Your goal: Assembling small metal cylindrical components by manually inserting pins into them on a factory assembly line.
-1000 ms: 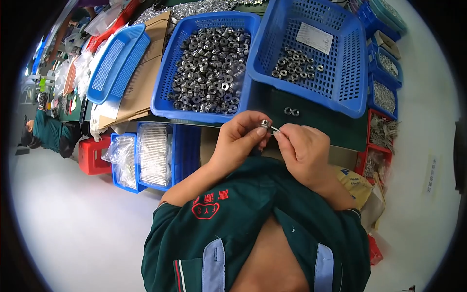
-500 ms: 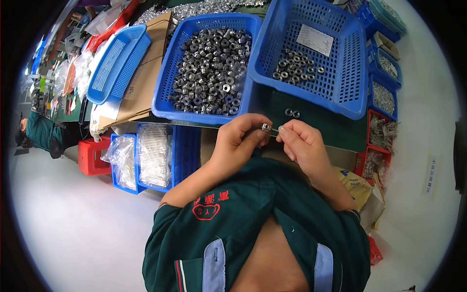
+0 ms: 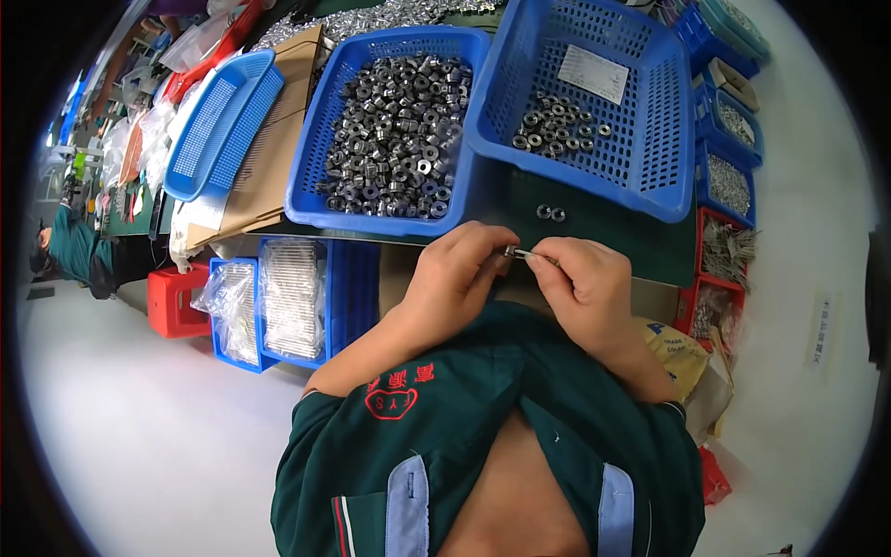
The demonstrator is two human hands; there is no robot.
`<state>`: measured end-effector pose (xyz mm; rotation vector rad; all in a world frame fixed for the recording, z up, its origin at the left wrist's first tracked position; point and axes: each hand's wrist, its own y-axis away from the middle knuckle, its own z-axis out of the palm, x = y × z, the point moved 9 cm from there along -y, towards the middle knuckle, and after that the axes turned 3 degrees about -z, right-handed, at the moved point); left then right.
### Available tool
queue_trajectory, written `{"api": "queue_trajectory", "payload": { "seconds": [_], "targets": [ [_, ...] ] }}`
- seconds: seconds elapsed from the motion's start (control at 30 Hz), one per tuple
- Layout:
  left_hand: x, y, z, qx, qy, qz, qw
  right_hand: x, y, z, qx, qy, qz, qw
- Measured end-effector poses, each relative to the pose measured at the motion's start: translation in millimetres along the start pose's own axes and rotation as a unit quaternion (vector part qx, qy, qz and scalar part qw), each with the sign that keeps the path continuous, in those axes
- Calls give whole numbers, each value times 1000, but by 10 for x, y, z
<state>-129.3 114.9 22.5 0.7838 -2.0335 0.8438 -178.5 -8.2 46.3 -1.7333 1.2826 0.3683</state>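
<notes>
My left hand [image 3: 455,278] pinches a small shiny metal ring [image 3: 510,251] between thumb and fingertips, just in front of the table edge. Closed around a thin metal pin [image 3: 525,255], my right hand [image 3: 588,286] holds its tip against or in the ring; which of the two I cannot make out. Two loose metal rings [image 3: 550,213] lie side by side on the green tabletop [image 3: 608,243] beyond my hands. Farther off, a blue basket [image 3: 302,172] is heaped with such rings. The blue basket to its right [image 3: 673,167] holds a smaller group and a white paper slip [image 3: 592,74].
Left of the baskets lie cardboard sheets [image 3: 278,139] under a light-blue tray [image 3: 209,153]. Below the table edge stand blue bins of bagged rods [image 3: 292,297] and a red stool [image 3: 178,299]. Small parts bins [image 3: 729,186] line the right side. Another person [image 3: 79,246] is at far left.
My right hand has turned and its knuckles have come up, with the pin still at the ring. My left hand keeps the ring and has barely moved. The view has shifted slightly.
</notes>
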Motion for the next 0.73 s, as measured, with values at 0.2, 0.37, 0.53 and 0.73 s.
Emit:
{"api": "queue_trajectory", "payload": {
  "seconds": [0.2, 0.37, 0.53, 0.73],
  "targets": [
    [105, -60, 95, -32, -102, 56, 993, -250, -21, 17, -18, 195, -112, 974],
    [183, -119, 139, -17, -153, 90, 984, 36, 30, -33, 23, 70, -5, 997],
    [334, -161, 225, -46, -238, 131, 961, 365, 155, -62, 40, -82, 156, 983],
    [550, -627, 354, -140, -391, 193, 889, 785, 411, -103, 55, -250, 316, 914]
  ]
}}
